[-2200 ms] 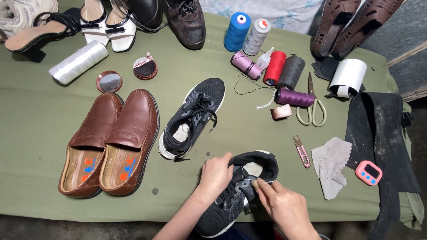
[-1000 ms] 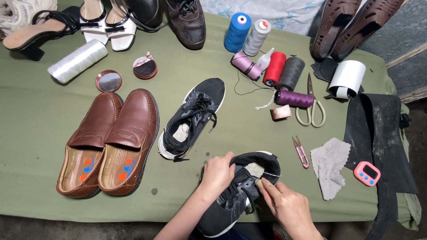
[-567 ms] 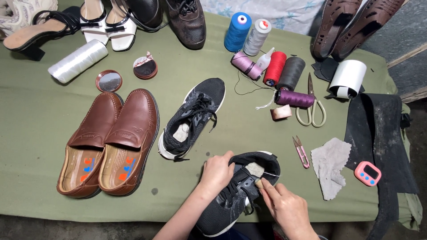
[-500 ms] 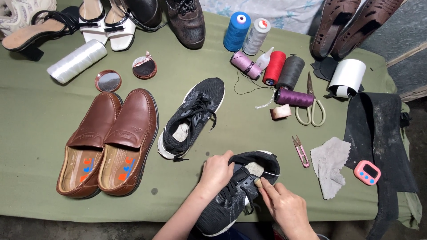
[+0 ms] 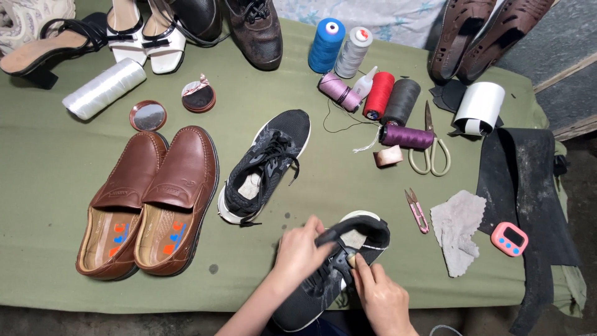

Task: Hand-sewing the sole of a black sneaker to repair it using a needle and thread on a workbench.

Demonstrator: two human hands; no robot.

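— What's different from a couple of seconds back?

— Very little. The black sneaker (image 5: 333,270) at the near edge of the tabletop (image 5: 50,180) has tipped slightly, its heel opening turned a touch more toward the far edge. Both hands stayed on it, so the work at the laces and tongue looks mid-way, not finished.

— Where are the hands exactly?

— The left hand (image 5: 297,252) lies over the laces, fingers curled and pinching the tongue at the collar. The right hand (image 5: 380,298) comes in from the near edge, its fingers (image 5: 359,269) pressed together against the shoe's side, just by the opening. The toe hangs off the near edge, toward the person.

— And around it?

— Its partner, the other black sneaker (image 5: 264,168), sits near the middle, well apart from the hands. A pair of brown loafers (image 5: 149,202) lies toward the left edge. Thread spools (image 5: 379,93), scissors (image 5: 429,146) and a grey rag (image 5: 459,225) sit toward the right — none touched.
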